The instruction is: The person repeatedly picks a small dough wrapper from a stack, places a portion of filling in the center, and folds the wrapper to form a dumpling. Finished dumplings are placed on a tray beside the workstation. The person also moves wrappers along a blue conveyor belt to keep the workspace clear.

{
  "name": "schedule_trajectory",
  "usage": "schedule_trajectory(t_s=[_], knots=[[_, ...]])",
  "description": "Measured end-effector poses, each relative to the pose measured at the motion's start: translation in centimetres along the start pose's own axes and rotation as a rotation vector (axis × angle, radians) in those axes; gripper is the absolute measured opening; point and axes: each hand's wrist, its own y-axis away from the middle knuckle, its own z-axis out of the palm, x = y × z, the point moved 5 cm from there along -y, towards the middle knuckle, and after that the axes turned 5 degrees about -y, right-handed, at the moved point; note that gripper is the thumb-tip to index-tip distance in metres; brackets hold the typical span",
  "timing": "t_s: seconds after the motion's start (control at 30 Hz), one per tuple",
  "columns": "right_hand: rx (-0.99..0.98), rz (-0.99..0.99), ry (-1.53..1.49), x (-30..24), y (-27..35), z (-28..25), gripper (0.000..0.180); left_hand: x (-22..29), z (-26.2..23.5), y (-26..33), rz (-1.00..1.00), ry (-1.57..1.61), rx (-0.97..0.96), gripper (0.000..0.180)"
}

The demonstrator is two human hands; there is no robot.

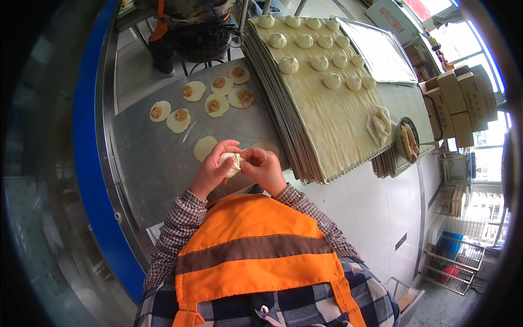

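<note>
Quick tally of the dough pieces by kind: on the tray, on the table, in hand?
Shaped buns on the tray: 13, e.g.
Filled open wrappers on the table: 7, e.g.
Plain wrappers on the table: 2, e.g.
Bun held between left hand and right hand: 1
Total: 23

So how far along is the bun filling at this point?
Done: about a dozen sealed dough balls sit in rows on the top tray. In hand: the left hand and right hand pinch one bun closed. Left: six wrappers topped with filling and two plain wrappers wait on the metal table. Most of the tray is bare.
</note>
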Motion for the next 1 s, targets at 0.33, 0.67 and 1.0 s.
schedule_trajectory(t_s=[0.33,0.67,1.0], knots=[[-0.056,-0.173,0.211,-2.2,0.9,0.1,0.020,-1.0,0.9,-0.6,-0.190,0.267,0.162,0.048],[-0.095,-0.589,0.589,-5.0,2.4,1.9,0.027,-1.6,0.6,-0.9,-0.169,0.386,0.244,0.047],[-0.265,-0.719,0.752,-6.7,3.3,-0.4,0.022,-3.0,4.3,-1.4,-0.657,0.793,-0.401,0.057]])
